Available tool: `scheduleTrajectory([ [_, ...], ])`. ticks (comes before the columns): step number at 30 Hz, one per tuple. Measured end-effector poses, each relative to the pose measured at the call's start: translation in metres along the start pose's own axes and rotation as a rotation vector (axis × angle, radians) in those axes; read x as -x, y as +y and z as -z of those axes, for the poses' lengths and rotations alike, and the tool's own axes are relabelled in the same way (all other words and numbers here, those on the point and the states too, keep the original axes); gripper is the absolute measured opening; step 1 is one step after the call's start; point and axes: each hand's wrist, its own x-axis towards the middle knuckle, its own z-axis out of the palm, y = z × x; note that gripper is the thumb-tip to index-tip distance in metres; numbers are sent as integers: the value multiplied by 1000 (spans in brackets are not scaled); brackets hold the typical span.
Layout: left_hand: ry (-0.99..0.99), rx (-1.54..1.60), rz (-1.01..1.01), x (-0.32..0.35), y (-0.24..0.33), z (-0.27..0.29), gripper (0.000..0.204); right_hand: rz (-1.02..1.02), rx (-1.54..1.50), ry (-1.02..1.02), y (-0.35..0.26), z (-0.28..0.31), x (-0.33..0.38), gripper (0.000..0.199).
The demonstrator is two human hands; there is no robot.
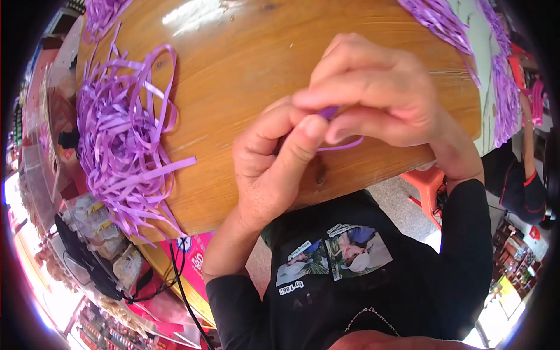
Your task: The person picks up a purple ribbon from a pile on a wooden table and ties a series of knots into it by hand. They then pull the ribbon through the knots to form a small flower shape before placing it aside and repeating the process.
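Over the wooden table, both hands meet around a purple ribbon [328,111]. My left hand [274,151] is closed, its thumb and forefinger pinching the ribbon from the left. From the right, my right hand [379,93] holds the same ribbon between thumb and fingers, slightly smeared by motion. A thin loop of the ribbon curves out below the right thumb; most of the rest is hidden by the fingers. To the left lies a large tangled heap of purple ribbon [119,128], apart from both hands.
The wooden table [233,64] has a curved near edge. Bundles of purple ribbon [440,26] lie at the far right, with more strands [504,96] hanging beyond. An orange stool [426,189] stands below the right edge. Another person's arm [527,137] shows at the far right.
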Motion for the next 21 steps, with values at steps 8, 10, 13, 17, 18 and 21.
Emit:
scheduleTrajectory([
  [8, 186, -715, -578, -12, -16, 7, 23, -156, -61, 196, -9, 12, 16, 19],
  [10, 362, -729, -590, -15, -20, 10, 22, -355, -225, 307, -16, 27, 27, 17],
  [13, 356, -680, -551, -20, -24, 15, 19, -570, -323, 572, -22, 68, 57, 18],
  [17, 290, -626, -471, -24, -27, 13, 14, -526, -481, 921, -17, 169, 126, 21],
  [18, 265, -698, -484, -24, -26, 13, 11, -504, -499, 915, -18, 200, 142, 21],
  [21, 217, -813, -520, -29, -28, 8, 6, -386, -58, 1285, -20, 251, 163, 24],
])
